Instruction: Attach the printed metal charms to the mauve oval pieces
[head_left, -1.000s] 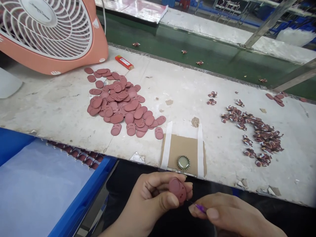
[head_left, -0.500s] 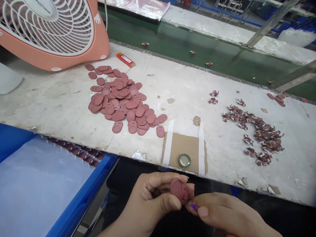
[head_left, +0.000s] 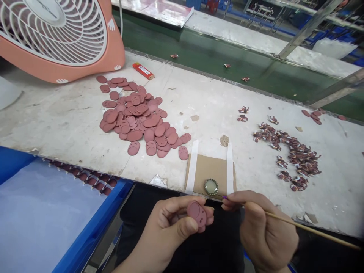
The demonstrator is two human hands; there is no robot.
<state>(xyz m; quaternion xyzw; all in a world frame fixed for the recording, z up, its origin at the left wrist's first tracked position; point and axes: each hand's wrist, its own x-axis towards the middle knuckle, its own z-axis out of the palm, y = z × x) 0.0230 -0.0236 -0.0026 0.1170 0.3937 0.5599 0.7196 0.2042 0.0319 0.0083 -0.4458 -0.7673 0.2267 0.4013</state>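
Between thumb and fingers, my left hand (head_left: pixel 176 223) grips a reddish-brown oval piece (head_left: pixel 196 214) marked with a curved line and small dark holes. My right hand (head_left: pixel 264 223) pinches a thin wooden stick (head_left: pixel 309 228) with a purple part near its front end. That tip is close to a bottle cap (head_left: pixel 211 187), whose hollow side faces up and seems to hold a clear liquid; I cannot tell whether they touch. The cap rests on a cardboard square (head_left: pixel 212 167) fixed with white tape strips. Left of the cardboard lies a pile of similar oval pieces (head_left: pixel 142 113).
Small dark brown figures (head_left: pixel 301 151) lie heaped on the right of the worktable (head_left: pixel 199 94). An orange fan (head_left: pixel 85 68) stands at the left, near a red box (head_left: pixel 143 71). Beyond runs a green belt (head_left: pixel 204 57) carrying several figures. A blue crate (head_left: pixel 93 227) sits lower left.
My right hand has moved from beside the oval piece up and right, bringing the stick's tip to the bottle cap. My left hand still holds the piece, slightly further left. Figures on the belt have shifted right.
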